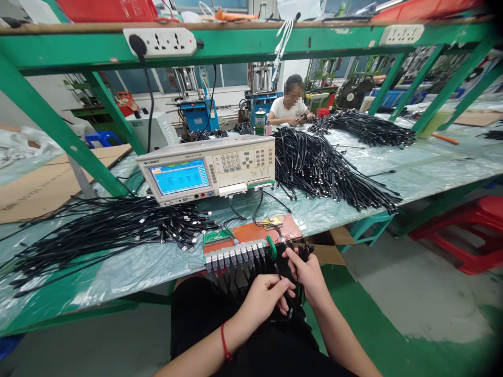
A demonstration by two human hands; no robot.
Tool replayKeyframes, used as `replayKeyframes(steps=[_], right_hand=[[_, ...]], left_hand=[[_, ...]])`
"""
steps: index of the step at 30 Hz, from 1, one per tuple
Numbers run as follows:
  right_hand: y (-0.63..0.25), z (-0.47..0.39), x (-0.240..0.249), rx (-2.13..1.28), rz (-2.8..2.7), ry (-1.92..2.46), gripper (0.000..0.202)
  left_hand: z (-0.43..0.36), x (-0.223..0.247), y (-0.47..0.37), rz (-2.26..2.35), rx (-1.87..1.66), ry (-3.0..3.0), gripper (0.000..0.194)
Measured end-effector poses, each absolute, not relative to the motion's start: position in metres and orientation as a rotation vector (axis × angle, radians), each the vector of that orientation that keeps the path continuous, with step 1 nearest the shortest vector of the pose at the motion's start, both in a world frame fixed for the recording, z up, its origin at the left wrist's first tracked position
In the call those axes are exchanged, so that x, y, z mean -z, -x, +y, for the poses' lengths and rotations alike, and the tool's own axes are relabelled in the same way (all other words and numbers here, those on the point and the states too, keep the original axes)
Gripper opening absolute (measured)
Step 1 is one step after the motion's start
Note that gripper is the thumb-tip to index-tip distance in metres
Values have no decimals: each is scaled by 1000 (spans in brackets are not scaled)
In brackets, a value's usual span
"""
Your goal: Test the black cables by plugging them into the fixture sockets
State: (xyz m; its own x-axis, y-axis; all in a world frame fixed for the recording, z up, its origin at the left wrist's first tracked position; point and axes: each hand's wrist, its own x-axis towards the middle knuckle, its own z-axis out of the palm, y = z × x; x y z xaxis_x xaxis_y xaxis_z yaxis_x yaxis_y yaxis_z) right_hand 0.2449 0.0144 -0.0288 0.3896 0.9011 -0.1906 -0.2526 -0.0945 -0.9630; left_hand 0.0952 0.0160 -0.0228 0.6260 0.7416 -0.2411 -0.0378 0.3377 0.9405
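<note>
My right hand [306, 275] is closed at the right end of the orange test board [249, 233], thumb and forefinger pinching a black cable. A bunch of black cable ends [305, 251] sticks up from that same hand. Just below and to the left, my left hand [264, 299] has its fingers curled round a black cable that hangs over my lap; part of its grip is hidden. A row of USB plugs [236, 257] lines the board's front edge, their cables hanging down. Beside the row, near my right hand, is a green ring-shaped piece [271, 248].
A tester with a lit blue screen [181, 178] stands behind the board, wired to it. Black cables [118, 230] lie heaped on the left, with a larger pile [326, 167] on the right. Beyond sits a person [288, 104]. A green frame [236, 50] crosses overhead; a red stool [463, 235] stands right.
</note>
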Motion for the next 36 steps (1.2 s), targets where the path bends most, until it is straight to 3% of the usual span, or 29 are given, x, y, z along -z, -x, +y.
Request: replayKeyframes(steps=[8,36], right_hand=[[-246,18,33,-1113,-629,1296,54],[-241,33,32,-1140,-642,1283,57]], left_hand=[[17,24,-98,729,-559,-1051,68],[16,22,-96,746,-571,-1111,59]])
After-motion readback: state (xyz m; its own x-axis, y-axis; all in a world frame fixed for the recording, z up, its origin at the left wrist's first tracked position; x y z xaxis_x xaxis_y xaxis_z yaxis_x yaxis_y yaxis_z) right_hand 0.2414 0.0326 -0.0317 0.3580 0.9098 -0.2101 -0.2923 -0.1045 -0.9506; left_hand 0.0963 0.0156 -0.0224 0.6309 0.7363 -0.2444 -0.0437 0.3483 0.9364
